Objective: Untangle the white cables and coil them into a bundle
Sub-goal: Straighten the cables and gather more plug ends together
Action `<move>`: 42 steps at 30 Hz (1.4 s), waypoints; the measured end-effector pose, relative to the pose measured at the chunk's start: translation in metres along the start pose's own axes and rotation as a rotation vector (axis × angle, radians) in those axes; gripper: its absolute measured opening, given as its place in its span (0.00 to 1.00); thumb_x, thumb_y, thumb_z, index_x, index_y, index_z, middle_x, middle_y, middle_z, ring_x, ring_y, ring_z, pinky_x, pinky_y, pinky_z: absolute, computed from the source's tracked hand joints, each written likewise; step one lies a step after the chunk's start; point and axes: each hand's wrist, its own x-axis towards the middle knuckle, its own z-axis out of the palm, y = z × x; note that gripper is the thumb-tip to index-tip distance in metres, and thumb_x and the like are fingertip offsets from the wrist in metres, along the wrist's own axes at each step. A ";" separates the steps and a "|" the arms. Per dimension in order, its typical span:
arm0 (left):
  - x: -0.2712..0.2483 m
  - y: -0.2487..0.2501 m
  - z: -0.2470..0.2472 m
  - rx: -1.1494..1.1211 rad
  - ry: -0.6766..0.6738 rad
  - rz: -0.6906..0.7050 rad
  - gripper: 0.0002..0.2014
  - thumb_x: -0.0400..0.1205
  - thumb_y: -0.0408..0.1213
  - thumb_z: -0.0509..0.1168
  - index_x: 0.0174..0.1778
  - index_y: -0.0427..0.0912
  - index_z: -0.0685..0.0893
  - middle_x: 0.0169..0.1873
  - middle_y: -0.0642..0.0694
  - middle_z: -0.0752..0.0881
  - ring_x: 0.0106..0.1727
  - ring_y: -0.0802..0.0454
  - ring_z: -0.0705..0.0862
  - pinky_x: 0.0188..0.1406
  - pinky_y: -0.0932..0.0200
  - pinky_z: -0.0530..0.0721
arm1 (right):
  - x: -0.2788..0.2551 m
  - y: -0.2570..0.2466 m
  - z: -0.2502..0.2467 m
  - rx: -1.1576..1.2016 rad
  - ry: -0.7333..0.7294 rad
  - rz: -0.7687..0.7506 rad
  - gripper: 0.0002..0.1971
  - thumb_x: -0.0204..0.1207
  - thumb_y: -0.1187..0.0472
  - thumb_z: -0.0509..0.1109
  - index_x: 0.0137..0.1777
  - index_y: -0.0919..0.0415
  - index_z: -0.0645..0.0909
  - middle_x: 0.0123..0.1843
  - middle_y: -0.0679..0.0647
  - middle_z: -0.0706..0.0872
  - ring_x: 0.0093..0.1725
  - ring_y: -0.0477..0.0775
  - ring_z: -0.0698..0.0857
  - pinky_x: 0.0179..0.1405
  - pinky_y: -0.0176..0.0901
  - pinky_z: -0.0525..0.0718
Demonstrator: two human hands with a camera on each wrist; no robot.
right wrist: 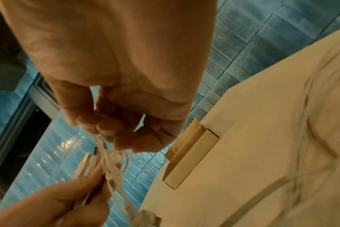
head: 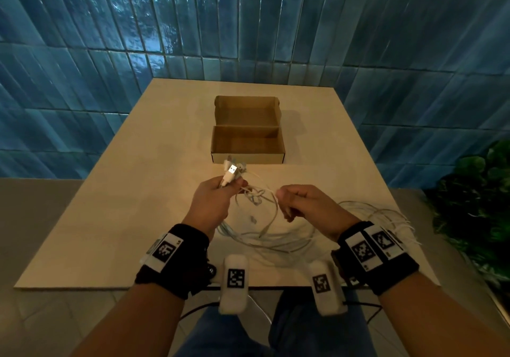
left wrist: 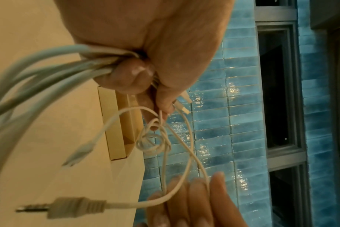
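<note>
- White cables (head: 265, 235), head view: thin and smooth, slack loops on the table (head: 110, 218) nearer me than the cardboard box (head: 247, 143). My left hand (head: 214, 201) fists the plug ends; the knot (head: 252, 195) hangs between it and my right hand (head: 303, 205).
- Left wrist view: knot (left wrist: 153, 138) just below my clenched left hand (left wrist: 145, 46), strands running on to the right fingers (left wrist: 196, 199).
- Right wrist view: right hand (right wrist: 116, 76) pinches a strand; I judge it is nearer the knot (right wrist: 111, 165).

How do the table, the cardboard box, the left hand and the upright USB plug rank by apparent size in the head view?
1. table
2. cardboard box
3. left hand, though nearer the camera, so the gap to the box is unsure
4. USB plug
</note>
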 end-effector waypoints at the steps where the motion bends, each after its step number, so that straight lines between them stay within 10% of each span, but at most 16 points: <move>1: 0.003 -0.003 -0.002 -0.007 0.022 -0.007 0.10 0.84 0.40 0.66 0.44 0.39 0.89 0.30 0.39 0.82 0.16 0.59 0.61 0.16 0.65 0.61 | -0.001 -0.001 -0.001 0.027 -0.008 0.006 0.21 0.80 0.53 0.62 0.24 0.52 0.75 0.29 0.53 0.73 0.33 0.49 0.75 0.41 0.43 0.74; 4: 0.007 -0.006 -0.008 -0.016 0.058 -0.015 0.10 0.84 0.40 0.66 0.40 0.42 0.88 0.41 0.33 0.86 0.17 0.59 0.62 0.17 0.65 0.61 | -0.005 0.001 -0.004 0.082 -0.012 0.042 0.23 0.79 0.47 0.63 0.25 0.57 0.76 0.29 0.57 0.74 0.33 0.49 0.77 0.42 0.42 0.75; 8: 0.007 -0.005 -0.008 -0.005 0.056 0.009 0.11 0.85 0.39 0.64 0.40 0.42 0.88 0.28 0.51 0.85 0.15 0.61 0.64 0.16 0.66 0.62 | -0.006 0.005 -0.009 0.034 0.011 0.063 0.16 0.83 0.55 0.59 0.38 0.61 0.81 0.24 0.53 0.69 0.27 0.48 0.72 0.35 0.36 0.75; 19: 0.011 -0.007 -0.015 -0.073 0.135 -0.029 0.11 0.86 0.39 0.63 0.48 0.36 0.88 0.14 0.57 0.64 0.17 0.59 0.59 0.18 0.65 0.58 | -0.009 0.007 -0.019 0.455 0.163 0.045 0.22 0.77 0.49 0.65 0.22 0.56 0.70 0.25 0.55 0.63 0.26 0.51 0.67 0.28 0.38 0.70; 27: 0.008 0.006 -0.016 -0.078 0.073 0.051 0.09 0.87 0.38 0.61 0.47 0.39 0.85 0.39 0.47 0.89 0.16 0.61 0.63 0.14 0.67 0.62 | 0.005 0.028 -0.044 0.396 0.661 0.261 0.08 0.86 0.66 0.53 0.56 0.58 0.72 0.32 0.58 0.77 0.20 0.46 0.68 0.19 0.35 0.67; 30: 0.007 0.007 -0.016 -0.080 0.079 0.067 0.10 0.87 0.38 0.62 0.47 0.38 0.85 0.38 0.46 0.89 0.17 0.62 0.65 0.15 0.68 0.63 | 0.006 0.037 -0.053 0.490 0.781 0.355 0.26 0.80 0.74 0.59 0.74 0.52 0.61 0.51 0.62 0.81 0.31 0.50 0.79 0.25 0.39 0.78; 33: 0.003 0.010 -0.012 -0.052 0.081 0.103 0.09 0.86 0.35 0.62 0.49 0.35 0.86 0.40 0.43 0.88 0.17 0.66 0.74 0.20 0.71 0.68 | 0.004 0.030 -0.046 -0.017 0.772 0.292 0.34 0.75 0.73 0.67 0.78 0.51 0.62 0.65 0.57 0.71 0.46 0.52 0.80 0.39 0.43 0.81; 38: -0.002 0.012 0.000 0.014 0.064 0.114 0.08 0.86 0.35 0.63 0.47 0.35 0.86 0.40 0.41 0.88 0.16 0.67 0.74 0.26 0.64 0.67 | 0.008 -0.008 0.001 -0.697 0.380 -0.311 0.12 0.77 0.66 0.69 0.55 0.52 0.86 0.52 0.47 0.80 0.50 0.43 0.76 0.50 0.26 0.71; 42: -0.005 0.015 0.003 0.027 0.022 0.124 0.08 0.85 0.35 0.64 0.48 0.34 0.86 0.39 0.41 0.87 0.17 0.67 0.74 0.22 0.69 0.67 | 0.027 -0.006 0.016 -0.970 0.318 -0.300 0.11 0.75 0.61 0.72 0.57 0.57 0.87 0.53 0.56 0.78 0.54 0.55 0.75 0.51 0.37 0.69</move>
